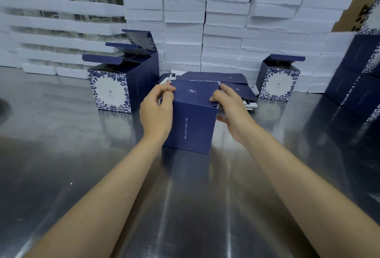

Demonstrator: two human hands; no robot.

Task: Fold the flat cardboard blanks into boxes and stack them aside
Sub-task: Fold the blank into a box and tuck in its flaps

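Box (192, 122) between left hand (157, 111) and right hand (232, 109).

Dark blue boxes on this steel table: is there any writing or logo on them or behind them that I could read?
Nothing is clear enough to quote.
On the dark blue cardboard box in the middle: a vertical line of white characters, too small to read; a round white emblem on top.
On the left floral box and the right floral box: tiny print, blurred.
Brown carton behind: large dark characters, cut off.
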